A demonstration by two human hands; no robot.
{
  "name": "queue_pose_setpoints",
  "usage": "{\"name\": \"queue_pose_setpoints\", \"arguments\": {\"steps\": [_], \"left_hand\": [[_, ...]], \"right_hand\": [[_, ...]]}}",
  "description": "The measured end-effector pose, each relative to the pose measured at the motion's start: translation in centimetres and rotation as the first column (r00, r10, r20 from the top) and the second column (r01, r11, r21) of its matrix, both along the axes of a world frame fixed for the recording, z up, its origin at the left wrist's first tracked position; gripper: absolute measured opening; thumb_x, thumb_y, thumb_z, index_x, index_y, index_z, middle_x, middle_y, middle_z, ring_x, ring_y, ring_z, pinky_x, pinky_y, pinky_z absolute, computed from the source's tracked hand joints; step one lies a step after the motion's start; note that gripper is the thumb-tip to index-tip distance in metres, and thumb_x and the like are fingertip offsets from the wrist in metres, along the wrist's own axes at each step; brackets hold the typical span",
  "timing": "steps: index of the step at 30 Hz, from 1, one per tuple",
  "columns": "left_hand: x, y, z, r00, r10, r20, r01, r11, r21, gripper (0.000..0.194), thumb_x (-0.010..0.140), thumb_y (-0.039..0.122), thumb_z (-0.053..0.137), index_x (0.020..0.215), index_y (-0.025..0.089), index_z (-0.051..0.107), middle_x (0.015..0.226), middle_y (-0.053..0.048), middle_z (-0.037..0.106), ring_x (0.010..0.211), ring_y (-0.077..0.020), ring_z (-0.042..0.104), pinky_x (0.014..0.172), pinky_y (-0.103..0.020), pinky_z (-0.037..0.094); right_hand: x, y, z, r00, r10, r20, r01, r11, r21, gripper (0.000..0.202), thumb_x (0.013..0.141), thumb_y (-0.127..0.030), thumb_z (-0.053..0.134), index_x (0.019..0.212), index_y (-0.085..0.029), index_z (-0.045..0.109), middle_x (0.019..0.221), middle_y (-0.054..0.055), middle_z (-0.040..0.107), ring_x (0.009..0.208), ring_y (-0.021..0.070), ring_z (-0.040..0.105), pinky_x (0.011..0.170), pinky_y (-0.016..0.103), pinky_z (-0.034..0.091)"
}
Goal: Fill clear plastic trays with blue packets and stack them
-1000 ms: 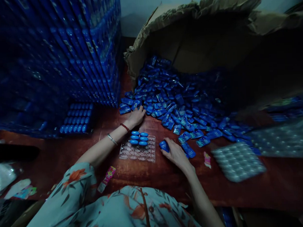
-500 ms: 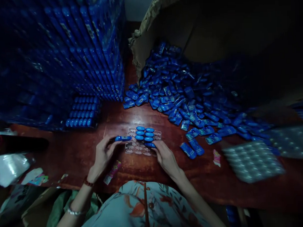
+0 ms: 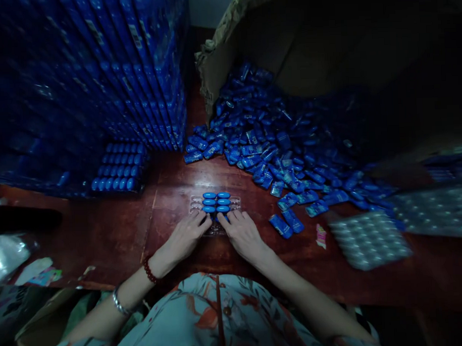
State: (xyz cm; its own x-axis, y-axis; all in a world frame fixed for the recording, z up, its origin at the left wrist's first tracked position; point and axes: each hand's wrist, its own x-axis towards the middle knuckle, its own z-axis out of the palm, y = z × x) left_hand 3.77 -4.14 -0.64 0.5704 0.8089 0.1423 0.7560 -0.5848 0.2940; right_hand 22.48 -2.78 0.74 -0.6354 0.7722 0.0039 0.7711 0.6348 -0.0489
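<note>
A clear plastic tray [image 3: 235,199] with moulded hollows lies on the table in front of me. Several blue oval packs [image 3: 210,202] stand in its middle in two columns. My left hand [image 3: 187,235] is at the tray's near left part, its fingertips pressing on a blue pack that they largely cover. Beside it, my right hand [image 3: 243,235] has its thumb and fingers at the near end of the right column, on another mostly hidden blue pack.
Tall stacks of filled blue trays [image 3: 137,85] rise at the left, with one filled tray [image 3: 117,169] before them. Loose blue packs [image 3: 260,146] spill from a cardboard box [image 3: 219,57]. Empty trays [image 3: 369,239] and a pink wrapper [image 3: 321,236] lie right.
Both hands have moved inward over the tray. The blue pack in my left hand has come from beside the tray to its near rows. The pink wrapper near my left wrist is now out of sight.
</note>
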Motion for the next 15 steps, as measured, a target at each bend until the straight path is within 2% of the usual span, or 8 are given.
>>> {"name": "queue_pose_setpoints", "arguments": {"steps": [4, 6, 8, 10, 12, 14, 15], "left_hand": [[0.9, 1.2, 0.7, 0.987, -0.045, -0.153, 0.039, 0.999, -0.038, 0.030, 0.082, 0.002, 0.044, 0.106, 0.017, 0.055, 0.099, -0.010, 0.058, 0.093, -0.0232, 0.055, 0.078, -0.036, 0.050], [0.9, 1.7, 0.6, 0.989, -0.049, -0.138, 0.045, 0.999, -0.030, 0.030, 0.083, 0.003, 0.042, 0.107, 0.016, 0.055, 0.100, -0.011, 0.058, 0.093, -0.0234, 0.055, 0.077, -0.036, 0.050], [0.4, 1.6, 0.1, 0.996, -0.048, -0.080, 0.048, 0.999, 0.000, 0.032, 0.085, 0.005, 0.039, 0.111, 0.016, 0.054, 0.102, -0.012, 0.058, 0.091, -0.0224, 0.056, 0.075, -0.035, 0.050], [-0.2, 1.2, -0.5, 1.000, -0.028, 0.015, 0.027, 0.998, 0.065, 0.036, 0.088, 0.008, 0.036, 0.119, 0.018, 0.051, 0.103, -0.012, 0.058, 0.090, -0.0210, 0.057, 0.074, -0.034, 0.050], [-0.7, 0.8, -0.9, 0.990, 0.017, 0.137, -0.035, 0.991, 0.130, 0.038, 0.090, 0.011, 0.037, 0.125, 0.022, 0.047, 0.106, -0.012, 0.057, 0.092, -0.0199, 0.057, 0.075, -0.032, 0.050], [-1.0, 1.5, -1.1, 0.959, 0.093, 0.266, -0.138, 0.978, 0.154, 0.037, 0.090, 0.014, 0.040, 0.126, 0.024, 0.047, 0.108, -0.011, 0.056, 0.095, -0.0188, 0.056, 0.078, -0.031, 0.049], [-1.1, 2.4, -1.1, 0.935, 0.145, 0.323, -0.200, 0.969, 0.144, 0.035, 0.091, 0.016, 0.041, 0.124, 0.023, 0.048, 0.108, -0.010, 0.055, 0.096, -0.0182, 0.056, 0.080, -0.030, 0.049]], "right_hand": [[0.6, -1.1, -1.8, 0.994, -0.049, -0.093, 0.051, 0.999, 0.016, 0.045, 0.089, -0.009, 0.038, 0.131, -0.020, 0.045, 0.085, 0.005, 0.060, 0.081, 0.0174, 0.054, 0.075, 0.029, 0.042], [1.6, -1.9, -2.7, 0.979, -0.090, -0.185, 0.094, 0.996, 0.010, 0.048, 0.091, -0.011, 0.036, 0.138, -0.021, 0.037, 0.084, 0.004, 0.060, 0.076, 0.0147, 0.056, 0.073, 0.026, 0.043], [3.3, -2.8, -3.4, 0.938, -0.196, -0.285, 0.208, 0.978, 0.014, 0.048, 0.092, -0.015, 0.035, 0.140, -0.020, 0.034, 0.085, 0.004, 0.059, 0.073, 0.0136, 0.056, 0.073, 0.025, 0.044], [5.8, -3.7, -3.8, 0.873, -0.359, -0.330, 0.389, 0.921, 0.029, 0.044, 0.093, -0.021, 0.036, 0.137, -0.020, 0.037, 0.090, 0.007, 0.059, 0.078, 0.0159, 0.056, 0.078, 0.028, 0.045], [8.6, -4.3, -4.2, 0.815, -0.512, -0.271, 0.544, 0.837, 0.054, 0.042, 0.093, -0.027, 0.038, 0.133, -0.019, 0.043, 0.102, 0.012, 0.057, 0.090, 0.0218, 0.055, 0.080, 0.035, 0.046], [11.0, -4.4, -4.6, 0.776, -0.611, -0.157, 0.627, 0.773, 0.096, 0.041, 0.091, -0.031, 0.039, 0.130, -0.019, 0.045, 0.111, 0.017, 0.053, 0.095, 0.0274, 0.053, 0.075, 0.041, 0.048], [11.9, -4.3, -4.9, 0.767, -0.630, -0.122, 0.641, 0.760, 0.109, 0.042, 0.091, -0.029, 0.038, 0.130, -0.019, 0.045, 0.112, 0.018, 0.053, 0.094, 0.0286, 0.053, 0.073, 0.042, 0.048]]}}
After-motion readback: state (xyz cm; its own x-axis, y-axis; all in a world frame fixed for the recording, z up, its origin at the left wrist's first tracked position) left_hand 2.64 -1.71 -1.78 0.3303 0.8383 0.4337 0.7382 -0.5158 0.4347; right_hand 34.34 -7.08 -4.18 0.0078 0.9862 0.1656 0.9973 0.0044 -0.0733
